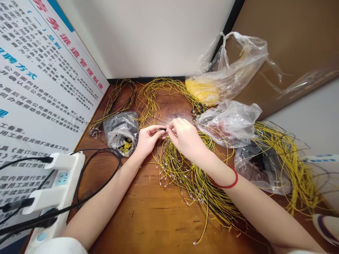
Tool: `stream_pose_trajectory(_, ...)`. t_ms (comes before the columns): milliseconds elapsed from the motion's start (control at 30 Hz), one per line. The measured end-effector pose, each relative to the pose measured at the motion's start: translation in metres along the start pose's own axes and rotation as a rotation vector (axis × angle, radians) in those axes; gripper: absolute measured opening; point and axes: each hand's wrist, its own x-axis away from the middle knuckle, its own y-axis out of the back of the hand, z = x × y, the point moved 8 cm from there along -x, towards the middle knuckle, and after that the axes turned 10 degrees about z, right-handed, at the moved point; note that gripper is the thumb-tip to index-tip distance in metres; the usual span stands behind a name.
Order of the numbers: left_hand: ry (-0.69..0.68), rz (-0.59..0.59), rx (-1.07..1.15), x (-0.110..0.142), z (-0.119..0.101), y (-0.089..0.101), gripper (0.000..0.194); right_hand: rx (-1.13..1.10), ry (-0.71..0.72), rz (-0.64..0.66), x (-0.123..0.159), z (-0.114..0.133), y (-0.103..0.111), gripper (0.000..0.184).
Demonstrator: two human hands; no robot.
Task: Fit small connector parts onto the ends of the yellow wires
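Observation:
My left hand (pixel 149 140) pinches a small black connector (pixel 163 129) between thumb and fingertips. Right against it, the fingers of my right hand (pixel 182 135) are closed on something thin, probably a wire end, though the fingers hide most of it. Both hands meet above the middle of the table. Under my right forearm lies a thick bundle of yellow and black wires (pixel 201 183) with small metal-looking tips fanned toward me. A clear bag of small black and yellow parts (pixel 124 143) stands just left of my left hand.
More wire bundles (pixel 156 95) lie at the back of the wooden table (pixel 140 211) and at the right (pixel 288 162). Clear bags hold yellow pieces (pixel 203 90), reddish pieces (pixel 222 127) and dark pieces (pixel 261 164). A white power strip (pixel 62 187) with black cables stands at left.

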Motion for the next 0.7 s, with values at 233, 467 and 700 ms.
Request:
stream_pose_trajectory(233, -0.005, 0.002, -0.054, 0.0, 0.0, -0.002, 0.022, 0.048, 0.028, 0.02, 0.0, 0.004, -0.002, 0.016)
stream_pose_trajectory(467, -0.032, -0.018, -0.141, 0.001, -0.002, -0.003, 0.017, 0.056, 0.001, 0.077, 0.0, 0.001, -0.009, 0.016)
stream_pose_trajectory(700, -0.12, -0.045, -0.425, 0.007, -0.016, -0.005, 0.015, 0.062, 0.019, 0.087, 0.002, 0.002, -0.012, 0.019)
